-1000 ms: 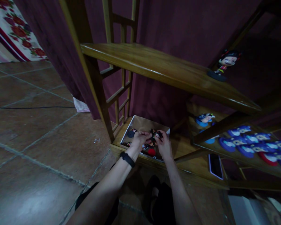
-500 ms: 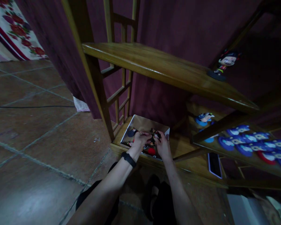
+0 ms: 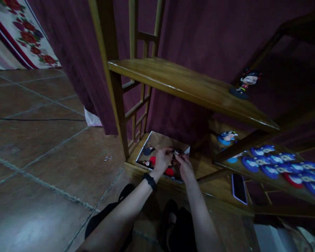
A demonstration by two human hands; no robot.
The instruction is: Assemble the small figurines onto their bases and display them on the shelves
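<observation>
A shallow cardboard box (image 3: 161, 139) sits on the lowest wooden shelf with several small figurines in it. Over it, a dark-haired figurine (image 3: 176, 152) is held between my two hands. My left hand (image 3: 162, 160), with a dark band on the wrist, pinches it from the left. From the right, my right hand (image 3: 185, 167) has its fingers closed on the same figurine. A figurine with a dark base (image 3: 147, 151) lies at the box's left side, and another figurine (image 3: 146, 163) lies at its front left. A red round base (image 3: 169, 172) shows below my hands.
A wooden shelf board (image 3: 173, 77) overhangs the box, with a black-haired figurine (image 3: 245, 84) standing on it. To the right are several blue-based figurines (image 3: 275, 162) and a phone (image 3: 239, 189). A wooden post (image 3: 115, 105) rises at the left.
My left hand has shifted slightly right and closed in on the figurine beside my right hand. More of the box's left part shows now. The whole view has shifted a little.
</observation>
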